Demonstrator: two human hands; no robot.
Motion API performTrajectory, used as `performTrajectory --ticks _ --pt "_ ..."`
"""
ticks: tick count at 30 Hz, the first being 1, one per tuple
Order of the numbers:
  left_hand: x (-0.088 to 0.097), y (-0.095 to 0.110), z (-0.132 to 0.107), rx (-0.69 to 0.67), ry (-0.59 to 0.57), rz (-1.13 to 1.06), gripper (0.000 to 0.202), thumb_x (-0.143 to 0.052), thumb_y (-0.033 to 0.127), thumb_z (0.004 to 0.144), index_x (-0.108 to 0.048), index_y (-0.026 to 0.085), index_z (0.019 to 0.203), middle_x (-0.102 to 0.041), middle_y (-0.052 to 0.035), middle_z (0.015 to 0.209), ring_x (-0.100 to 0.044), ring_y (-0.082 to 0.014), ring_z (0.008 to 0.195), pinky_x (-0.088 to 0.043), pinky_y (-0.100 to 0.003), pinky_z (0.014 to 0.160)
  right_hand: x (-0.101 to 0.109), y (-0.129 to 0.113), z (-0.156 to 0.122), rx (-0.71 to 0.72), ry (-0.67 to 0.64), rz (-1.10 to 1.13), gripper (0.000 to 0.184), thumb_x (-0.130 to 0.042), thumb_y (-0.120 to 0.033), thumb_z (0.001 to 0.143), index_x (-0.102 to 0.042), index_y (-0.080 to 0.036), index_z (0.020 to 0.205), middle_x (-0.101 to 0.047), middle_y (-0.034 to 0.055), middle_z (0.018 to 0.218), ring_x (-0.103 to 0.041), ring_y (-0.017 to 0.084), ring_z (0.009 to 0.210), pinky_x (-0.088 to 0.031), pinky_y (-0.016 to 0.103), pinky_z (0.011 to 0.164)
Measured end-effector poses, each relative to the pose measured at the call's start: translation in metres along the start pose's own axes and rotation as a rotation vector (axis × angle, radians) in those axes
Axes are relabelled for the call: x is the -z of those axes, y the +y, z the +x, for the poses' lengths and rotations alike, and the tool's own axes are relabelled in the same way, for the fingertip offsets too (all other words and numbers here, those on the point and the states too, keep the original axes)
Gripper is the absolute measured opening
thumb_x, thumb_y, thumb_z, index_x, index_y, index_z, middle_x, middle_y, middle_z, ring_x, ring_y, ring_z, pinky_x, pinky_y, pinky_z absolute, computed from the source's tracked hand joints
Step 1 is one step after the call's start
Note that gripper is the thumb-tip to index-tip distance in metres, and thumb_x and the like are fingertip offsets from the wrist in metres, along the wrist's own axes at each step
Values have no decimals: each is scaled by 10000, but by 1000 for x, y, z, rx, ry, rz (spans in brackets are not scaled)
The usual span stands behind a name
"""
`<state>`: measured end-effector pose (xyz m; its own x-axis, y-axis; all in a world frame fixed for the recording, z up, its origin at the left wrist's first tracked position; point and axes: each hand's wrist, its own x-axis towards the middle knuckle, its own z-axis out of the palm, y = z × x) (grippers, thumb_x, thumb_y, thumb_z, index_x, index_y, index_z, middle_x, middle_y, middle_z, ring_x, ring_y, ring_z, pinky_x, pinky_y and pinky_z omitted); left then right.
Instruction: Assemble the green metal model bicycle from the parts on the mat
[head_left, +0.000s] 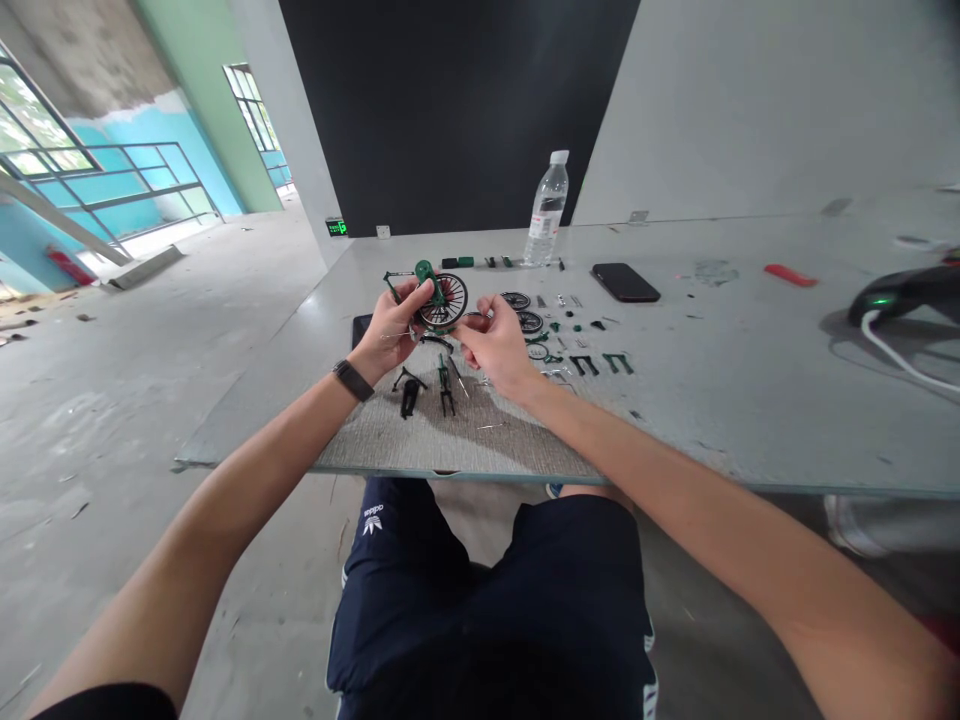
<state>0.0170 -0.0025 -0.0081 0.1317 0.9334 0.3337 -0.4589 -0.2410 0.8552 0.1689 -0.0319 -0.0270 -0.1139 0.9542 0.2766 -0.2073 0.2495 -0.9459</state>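
My left hand (397,325) is closed around a green model bicycle frame (426,275) with a black spoked wheel (444,300) set against it. The thumb presses on the green part. My right hand (495,345) is pinched at the wheel's lower right edge; whatever lies between its fingertips is too small to make out. Below the hands on the table lie a green and black fork (445,385) and a black part with splayed arms (409,395). To the right of my right hand are two more wheels (529,322) and several small green and black parts (618,362).
The grey table (720,400) has its near edge just above my lap. A clear water bottle (547,212) stands at the back. A black phone (625,282), a red object (790,275) and a black device (904,300) with a white cable lie to the right.
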Motion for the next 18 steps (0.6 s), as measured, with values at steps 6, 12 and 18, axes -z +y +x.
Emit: performTrajectory --ticks 6,12,18 --pt "0 2 -2 57 -29 -10 281 -870 326 756 -743 184 962 -732 -12 869 -696 -114 757 -549 -213 665 3 1 1 -39 -37 75 626 -845 -400 651 -270 -302 877 -352 -158 588 -321 56 405 -227 225 385" --pt "-1 4 -3 62 -53 -70 324 -896 313 720 -737 169 962 -749 -10 874 -704 -116 756 -566 -230 710 5 0 1 -121 -57 84 645 -892 -410 605 -294 -291 815 -365 -133 565 -368 85 440 -205 245 411" --pt "-2 4 -2 46 -52 -60 350 -903 325 705 -732 158 960 -749 -4 846 -697 -103 722 -551 -205 673 6 -2 -1 -205 -97 162 583 -901 -325 587 -352 -271 775 -520 -80 588 -359 74 468 -183 247 417"
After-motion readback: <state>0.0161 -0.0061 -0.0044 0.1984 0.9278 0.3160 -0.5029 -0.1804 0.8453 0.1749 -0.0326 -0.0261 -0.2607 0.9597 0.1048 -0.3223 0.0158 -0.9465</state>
